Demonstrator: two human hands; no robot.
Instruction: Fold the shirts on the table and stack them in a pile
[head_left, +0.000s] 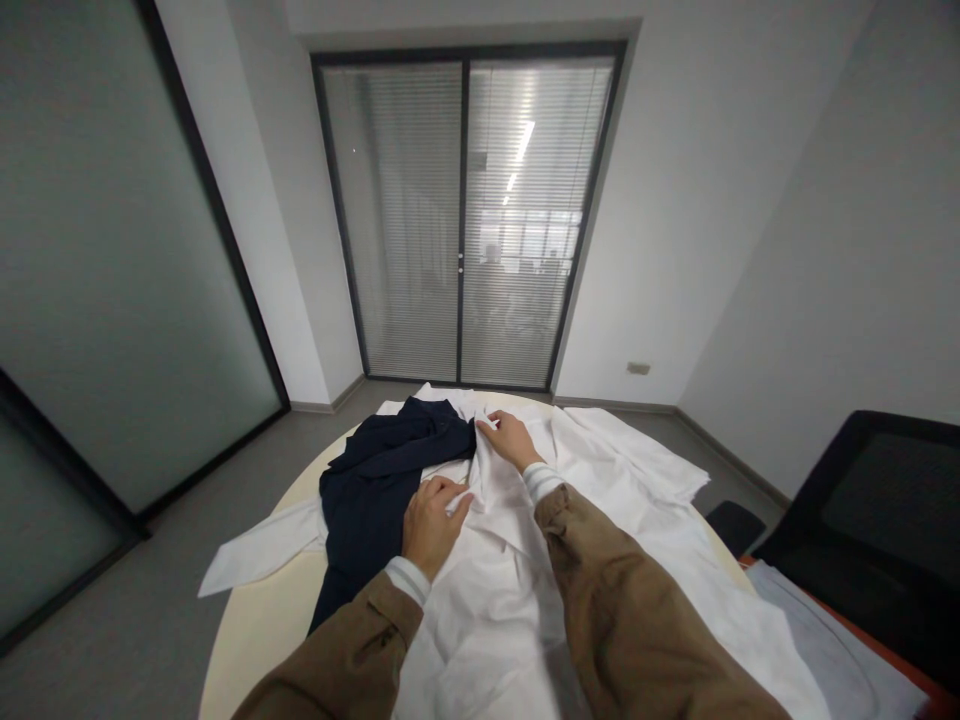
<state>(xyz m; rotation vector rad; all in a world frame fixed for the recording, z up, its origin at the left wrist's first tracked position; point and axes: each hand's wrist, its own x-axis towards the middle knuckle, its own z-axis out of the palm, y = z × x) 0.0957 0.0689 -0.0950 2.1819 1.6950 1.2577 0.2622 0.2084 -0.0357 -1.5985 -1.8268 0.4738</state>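
A white shirt [600,470] lies spread over the round table, with one sleeve reaching out to the right. On its left side rests a dark navy garment [367,500], bunched at the far end. My left hand [433,525] pinches a fold of the white cloth beside the navy one, fingers closed. Farther off, my right hand [510,438] grips the upper part of the same white fold between thumb and fingers. A white sleeve-like piece [262,545] sticks out from under the navy garment and hangs past the table's left edge.
The pale round table [251,640] shows at the left. To the right stands a black mesh-back chair [877,530], with a greyish-white plastic-looking sheet [825,630] near it. Glass doors with blinds [461,220] are beyond the table, and a frosted glass panel [112,250] is on the left.
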